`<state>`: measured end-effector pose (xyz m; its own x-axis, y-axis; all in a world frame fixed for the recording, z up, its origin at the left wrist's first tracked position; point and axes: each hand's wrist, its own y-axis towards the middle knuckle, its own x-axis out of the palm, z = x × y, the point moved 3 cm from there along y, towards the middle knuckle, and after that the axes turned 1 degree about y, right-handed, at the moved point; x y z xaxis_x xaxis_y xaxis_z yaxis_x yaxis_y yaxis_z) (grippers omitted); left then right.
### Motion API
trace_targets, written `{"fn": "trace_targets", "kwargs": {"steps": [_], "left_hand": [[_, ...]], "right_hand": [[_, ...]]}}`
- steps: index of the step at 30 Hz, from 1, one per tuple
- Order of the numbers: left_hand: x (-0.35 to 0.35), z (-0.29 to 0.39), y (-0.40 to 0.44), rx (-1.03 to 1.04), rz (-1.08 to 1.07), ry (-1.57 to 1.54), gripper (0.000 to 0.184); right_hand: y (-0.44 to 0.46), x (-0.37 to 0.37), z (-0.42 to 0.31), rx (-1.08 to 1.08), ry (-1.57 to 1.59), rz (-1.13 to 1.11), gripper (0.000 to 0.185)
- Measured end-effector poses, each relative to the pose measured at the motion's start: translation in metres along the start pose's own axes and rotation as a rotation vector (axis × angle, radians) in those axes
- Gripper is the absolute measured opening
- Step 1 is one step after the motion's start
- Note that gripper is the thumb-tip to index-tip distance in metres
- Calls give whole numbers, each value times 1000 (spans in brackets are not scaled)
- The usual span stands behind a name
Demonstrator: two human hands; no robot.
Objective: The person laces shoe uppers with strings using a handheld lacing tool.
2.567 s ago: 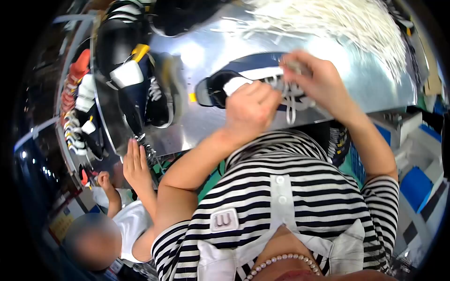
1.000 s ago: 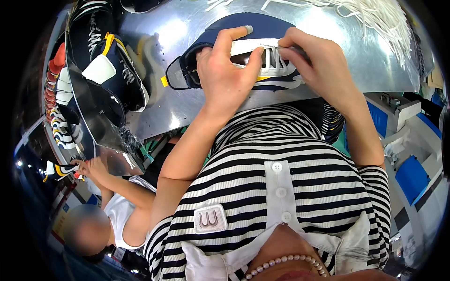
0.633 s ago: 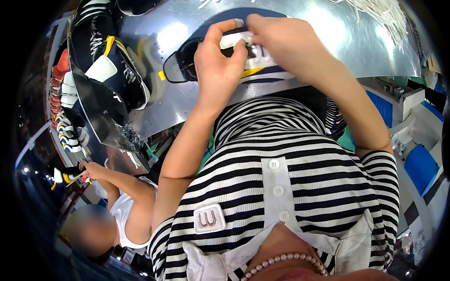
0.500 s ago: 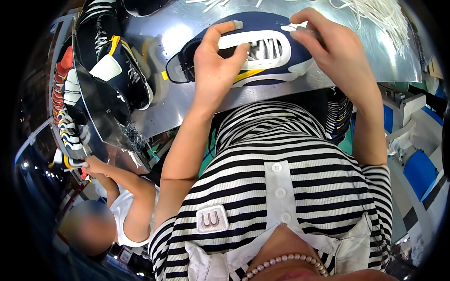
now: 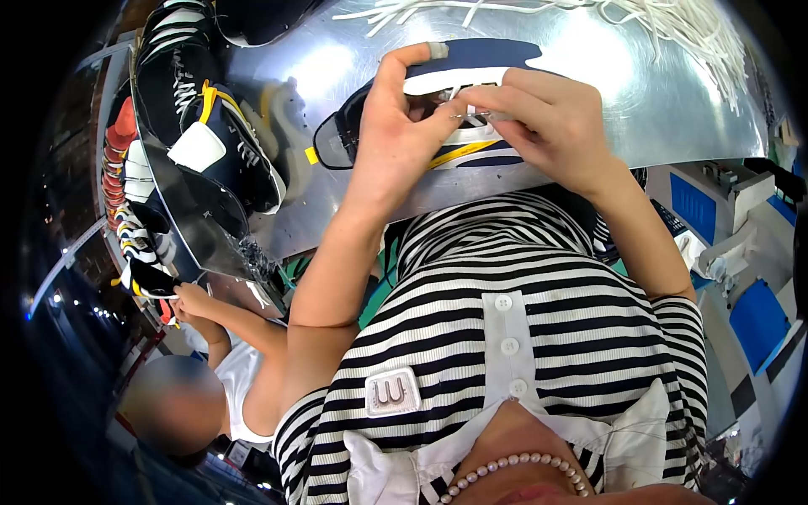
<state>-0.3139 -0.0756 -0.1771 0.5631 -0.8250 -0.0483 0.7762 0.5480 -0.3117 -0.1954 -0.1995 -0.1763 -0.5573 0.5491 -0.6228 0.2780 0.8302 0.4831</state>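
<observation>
A navy sneaker (image 5: 492, 55) with white and yellow trim lies on its sole on the metal table, heel to the left. My left hand (image 5: 389, 139) is wrapped over its collar, the index finger stretched along the far side and the thumb at the shoe's opening. My right hand (image 5: 560, 126) is closed over the lacing area, pinching a thin metal tool (image 5: 481, 115) whose tip lies close to my left thumb. White lace (image 5: 454, 94) shows between the hands. The toe-side eyelets are mostly covered by my right hand.
Loose white laces (image 5: 665, 34) lie spread along the table's far right. More dark sneakers (image 5: 227, 151) stand at the left of the metal table (image 5: 311, 215). A co-worker's hands (image 5: 198, 299) hold a shoe at the lower left, beside a row of shoes.
My right hand has moved left from beyond the toe to over the lacing area, near my left thumb. My left hand stays on the shoe, which has shifted slightly in view.
</observation>
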Motion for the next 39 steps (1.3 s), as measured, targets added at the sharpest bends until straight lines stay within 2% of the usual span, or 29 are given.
{"fn": "trace_targets", "kwargs": {"steps": [5, 9, 15, 18, 22, 23, 29, 32, 33, 36, 37, 38, 39], "left_hand": [[-4, 1, 2, 8, 38, 61, 48], [-3, 1, 1, -1, -2, 25, 45], [-4, 1, 3, -24, 15, 45, 43], [-2, 2, 4, -41, 9, 59, 43], [-2, 5, 4, -72, -34, 7, 44], [-3, 5, 3, -88, -48, 6, 44], [-7, 6, 3, -68, -121, 22, 43], [-5, 5, 0, -116, -58, 28, 40], [-6, -1, 3, -65, -40, 56, 38], [-3, 1, 8, -14, 7, 59, 40], [-4, 0, 14, 55, 49, 160, 40], [-2, 0, 17, 43, 32, 119, 40], [0, 1, 21, 35, 9, 80, 41]], "right_hand": [[1, 5, 18, 175, 137, -49, 19], [1, 9, 15, 124, 94, 31, 14], [0, -8, 14, 402, 380, -86, 16], [9, -9, 8, 349, 259, -101, 15], [4, 1, 9, 8, -101, -46, 23], [3, 3, 8, -122, -115, 42, 22], [3, 10, 12, -92, -86, 107, 22], [-3, 4, 16, 326, 323, 61, 16], [-7, 4, 14, 466, 459, 36, 14], [-19, -11, -26, 110, 502, 53, 13], [-25, -12, -39, 115, 631, -31, 10], [-28, -12, -50, 120, 755, -111, 8], [-24, -16, -54, 140, 687, -141, 11]]}}
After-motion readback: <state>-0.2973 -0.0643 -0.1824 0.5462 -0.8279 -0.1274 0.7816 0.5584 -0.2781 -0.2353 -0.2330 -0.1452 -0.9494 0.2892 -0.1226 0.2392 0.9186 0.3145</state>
